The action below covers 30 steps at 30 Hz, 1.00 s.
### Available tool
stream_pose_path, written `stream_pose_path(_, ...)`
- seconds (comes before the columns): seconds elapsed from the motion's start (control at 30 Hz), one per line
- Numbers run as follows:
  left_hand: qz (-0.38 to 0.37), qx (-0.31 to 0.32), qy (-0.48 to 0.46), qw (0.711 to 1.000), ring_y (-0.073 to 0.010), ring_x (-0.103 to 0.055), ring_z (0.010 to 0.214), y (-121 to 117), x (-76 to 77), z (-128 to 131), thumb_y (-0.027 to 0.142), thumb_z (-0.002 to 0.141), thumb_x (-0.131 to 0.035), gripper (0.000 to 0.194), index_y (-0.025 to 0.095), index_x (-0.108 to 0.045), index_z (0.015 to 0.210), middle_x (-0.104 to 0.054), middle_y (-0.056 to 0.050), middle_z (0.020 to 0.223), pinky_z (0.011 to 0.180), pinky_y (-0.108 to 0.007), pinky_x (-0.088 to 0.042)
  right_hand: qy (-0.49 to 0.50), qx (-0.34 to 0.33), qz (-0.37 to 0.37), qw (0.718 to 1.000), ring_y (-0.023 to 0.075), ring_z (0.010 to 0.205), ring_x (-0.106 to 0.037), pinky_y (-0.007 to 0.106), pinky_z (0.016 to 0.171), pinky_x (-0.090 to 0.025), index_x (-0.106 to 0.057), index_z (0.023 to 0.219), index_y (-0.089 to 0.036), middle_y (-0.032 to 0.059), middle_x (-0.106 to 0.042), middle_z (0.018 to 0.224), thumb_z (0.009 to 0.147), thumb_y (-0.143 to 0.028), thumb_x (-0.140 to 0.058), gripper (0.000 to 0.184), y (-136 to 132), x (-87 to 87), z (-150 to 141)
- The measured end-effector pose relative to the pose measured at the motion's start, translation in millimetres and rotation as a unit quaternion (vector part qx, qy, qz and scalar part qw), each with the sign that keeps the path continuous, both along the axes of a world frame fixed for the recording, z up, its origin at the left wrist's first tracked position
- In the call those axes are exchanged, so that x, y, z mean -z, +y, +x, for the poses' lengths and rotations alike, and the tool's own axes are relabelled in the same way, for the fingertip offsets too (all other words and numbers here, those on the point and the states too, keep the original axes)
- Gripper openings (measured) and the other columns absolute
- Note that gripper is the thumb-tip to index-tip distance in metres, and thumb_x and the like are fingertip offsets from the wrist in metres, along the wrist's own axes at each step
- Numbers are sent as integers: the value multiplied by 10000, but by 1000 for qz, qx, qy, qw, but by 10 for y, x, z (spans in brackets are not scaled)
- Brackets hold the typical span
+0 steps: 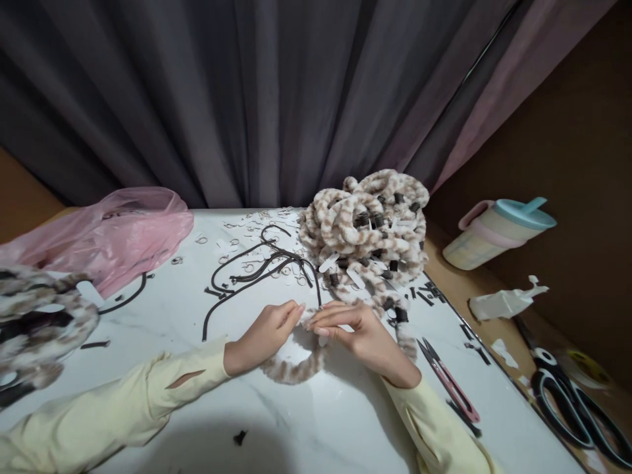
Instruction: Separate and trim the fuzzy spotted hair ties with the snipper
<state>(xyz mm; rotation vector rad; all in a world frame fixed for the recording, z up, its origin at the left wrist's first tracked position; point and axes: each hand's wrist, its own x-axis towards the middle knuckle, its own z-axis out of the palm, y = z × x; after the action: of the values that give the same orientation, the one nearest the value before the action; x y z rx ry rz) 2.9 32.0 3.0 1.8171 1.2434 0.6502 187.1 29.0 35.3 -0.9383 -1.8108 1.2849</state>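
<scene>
A fluffy plush ring, white with pale brown bands, hangs below my two hands over the white marbled table. My left hand is closed, thumb against fingers, on the left part of the ring's upper side. Just to its right, my right hand pinches the ring with thumb and fingertips. The exact spot between the fingertips is mostly hidden. Behind my right hand stands a big pile of similar plush rings with black bands and white tags. Black cords lie beyond my hands.
Small metal rings are scattered at the back. At left lie a pink plastic bag and more plush rings. Right of my hand are pink thread snips, large scissors, a tumbler and a white packet.
</scene>
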Motion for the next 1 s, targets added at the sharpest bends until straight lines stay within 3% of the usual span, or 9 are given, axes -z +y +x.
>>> stream_pose_path(0.17,6,24,12,1000,-115,-365,534,16,2,-4,354,875,-326,322,194,-352,597,-370,53,532,550,-256,-258,69,103,-90,988,187,772,-632,299,721,-490,-745,699,-198,57,-700,803,674,-242,-735,52,-1,86,-63)
stream_pose_path(0.4,-5,32,0,999,-117,-369,541,22,16,-15,362,879,-309,333,192,-368,599,-372,48,538,546,-248,-271,109,175,-88,975,187,812,-605,289,729,-474,-715,725,-191,51,-671,836,622,-203,-746,109,-19,229,-220)
stream_pose_path(0.8,-28,44,-45,998,-119,-395,587,-28,-29,-24,348,917,-306,334,167,-473,692,-434,35,607,577,-243,-317,121,239,-88,959,188,766,-594,301,713,-467,-725,631,-212,48,-672,769,604,-172,-717,49,-23,279,-302)
stream_pose_path(1.0,-28,47,-60,997,-113,-378,584,-53,-33,-22,374,932,-287,337,182,-416,687,-396,44,613,577,-239,-317,127,246,-108,955,193,767,-604,321,757,-467,-738,645,-218,47,-689,782,598,-174,-713,69,-21,290,-289)
